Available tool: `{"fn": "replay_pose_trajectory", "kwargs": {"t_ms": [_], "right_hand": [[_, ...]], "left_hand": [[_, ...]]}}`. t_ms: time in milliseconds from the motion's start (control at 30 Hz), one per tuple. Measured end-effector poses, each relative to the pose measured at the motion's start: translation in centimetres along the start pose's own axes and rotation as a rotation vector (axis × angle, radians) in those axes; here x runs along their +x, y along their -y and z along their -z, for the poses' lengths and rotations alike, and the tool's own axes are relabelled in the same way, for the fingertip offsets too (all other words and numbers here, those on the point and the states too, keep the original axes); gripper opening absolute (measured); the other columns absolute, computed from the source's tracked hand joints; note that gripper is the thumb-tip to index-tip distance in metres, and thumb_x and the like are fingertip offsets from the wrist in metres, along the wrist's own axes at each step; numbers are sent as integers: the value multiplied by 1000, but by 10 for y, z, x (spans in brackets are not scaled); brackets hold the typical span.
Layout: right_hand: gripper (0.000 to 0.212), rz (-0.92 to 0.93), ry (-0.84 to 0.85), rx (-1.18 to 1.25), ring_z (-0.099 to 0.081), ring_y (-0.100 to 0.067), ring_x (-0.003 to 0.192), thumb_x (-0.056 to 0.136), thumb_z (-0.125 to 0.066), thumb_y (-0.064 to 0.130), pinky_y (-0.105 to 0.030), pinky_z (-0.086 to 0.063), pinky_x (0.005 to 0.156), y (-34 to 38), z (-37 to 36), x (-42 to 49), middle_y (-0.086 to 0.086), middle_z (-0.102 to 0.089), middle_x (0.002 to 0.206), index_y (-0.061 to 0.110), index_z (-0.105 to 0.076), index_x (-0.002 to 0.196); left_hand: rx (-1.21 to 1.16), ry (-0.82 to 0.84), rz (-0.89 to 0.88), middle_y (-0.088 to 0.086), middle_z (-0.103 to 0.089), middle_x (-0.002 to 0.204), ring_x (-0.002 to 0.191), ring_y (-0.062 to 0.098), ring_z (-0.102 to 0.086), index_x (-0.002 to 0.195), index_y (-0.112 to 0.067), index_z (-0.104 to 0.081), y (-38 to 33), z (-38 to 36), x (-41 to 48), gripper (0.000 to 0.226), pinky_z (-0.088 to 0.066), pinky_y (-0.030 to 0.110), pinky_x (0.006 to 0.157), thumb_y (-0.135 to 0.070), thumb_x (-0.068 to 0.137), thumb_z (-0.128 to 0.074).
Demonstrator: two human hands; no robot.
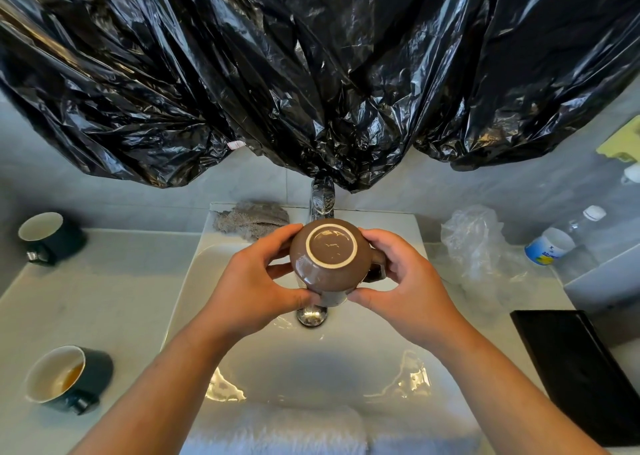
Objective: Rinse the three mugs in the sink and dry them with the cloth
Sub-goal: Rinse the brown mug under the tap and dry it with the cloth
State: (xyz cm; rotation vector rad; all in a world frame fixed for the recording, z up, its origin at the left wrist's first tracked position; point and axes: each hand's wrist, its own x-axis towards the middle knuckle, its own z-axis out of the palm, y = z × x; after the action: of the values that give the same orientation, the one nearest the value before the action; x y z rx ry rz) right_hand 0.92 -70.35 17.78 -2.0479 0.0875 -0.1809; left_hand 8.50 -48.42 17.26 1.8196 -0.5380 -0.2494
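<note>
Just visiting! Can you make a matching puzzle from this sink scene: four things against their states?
1 brown ceramic mug
2 nearer dark mug, left side
3 farther dark mug, left side
4 grey textured cloth

A looks empty
B bottom-up, gripped by left hand and right hand
C holds brownish liquid
D lies on the white sink's back ledge

Pairs: 1-B, 2-C, 3-A, 4-D

brown mug (pixel 330 264), two dark mugs (pixel 55 236)

left grip (pixel 252 288) bare | right grip (pixel 412 281) bare | left forearm (pixel 162 382) bare | right forearm (pixel 505 382) bare
</note>
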Motion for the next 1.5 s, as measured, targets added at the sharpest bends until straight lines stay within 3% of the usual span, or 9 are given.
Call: {"fn": "replay_pose_trajectory", "kwargs": {"t_ms": [500, 667, 867, 1067, 1200, 1267, 1367, 1500], "right_hand": [[73, 20, -14, -6, -60, -4, 117, 68, -90, 17, -33, -54, 97, 2, 0, 0, 26, -64, 121, 48, -55, 124], [73, 14, -8, -3, -60, -3, 116, 68, -90, 17, -31, -54, 96, 1, -3, 1, 26, -64, 120, 50, -55, 123], [73, 6, 8, 15, -60, -5, 116, 68, -91, 16, -33, -54, 96, 3, -7, 5, 25, -65, 120, 50, -55, 122], [74, -3, 19, 19, -61, -2, 114, 68, -90, 16, -24, -52, 91, 4, -11, 8, 28, -65, 118, 59, -54, 116], [61, -62, 68, 119, -66, -7, 106, 62, -84, 31, -26, -58, 80, 8, -18, 15, 22, -69, 111, 48, -61, 116], [53, -123, 109, 246, -69, -10, 97, 62, -78, 41, -27, -60, 72, 11, -30, 21, 15, -72, 103, 40, -66, 114], [40, -274, 196, 357, -72, -8, 84, 61, -73, 54, -22, -57, 67, 16, -59, 35, 13, -75, 92, 40, -71, 98], [58, -421, 336, 207, -73, -9, 75, 57, -67, 70, -28, -60, 71, 24, -94, 61, 6, -76, 87, 28, -72, 97]], "left_hand": [[33, -20, -27, -38, -65, 113, 111, -10, -62, 112, -71, -53, 2, 1, 0, 99, -52, 7, 81, -2, 56, -97], [23, -19, -27, -36, -66, 115, 112, -9, -62, 121, -57, -53, 4, 2, -1, 96, -51, 7, 83, -3, 55, -97], [16, -30, -19, -35, -66, 115, 112, -9, -62, 121, -56, -54, 8, 6, -3, 94, -51, 7, 81, -3, 56, -97], [6, -27, 18, -34, -66, 116, 113, -9, -62, 126, -51, -54, 11, 9, -2, 92, -52, 9, 84, -8, 57, -97], [-121, -34, 69, -17, -72, 119, 114, 6, -67, 131, -35, -60, 18, 17, -5, 83, -55, 21, 92, -26, 56, -95], [-249, -107, 131, -2, -75, 113, 105, 17, -71, 122, -31, -67, 24, 18, -7, 68, -59, 30, 86, -44, 58, -83], [-455, -193, 304, 18, -70, 116, 99, 32, -72, 117, -17, -62, 39, 20, -11, 73, -59, 47, 80, -55, 56, -78], [-659, -152, 480, 21, -70, 122, 110, 42, -68, 126, -18, -64, 68, 42, -18, 71, -51, 60, 96, -50, 63, -79]]}}
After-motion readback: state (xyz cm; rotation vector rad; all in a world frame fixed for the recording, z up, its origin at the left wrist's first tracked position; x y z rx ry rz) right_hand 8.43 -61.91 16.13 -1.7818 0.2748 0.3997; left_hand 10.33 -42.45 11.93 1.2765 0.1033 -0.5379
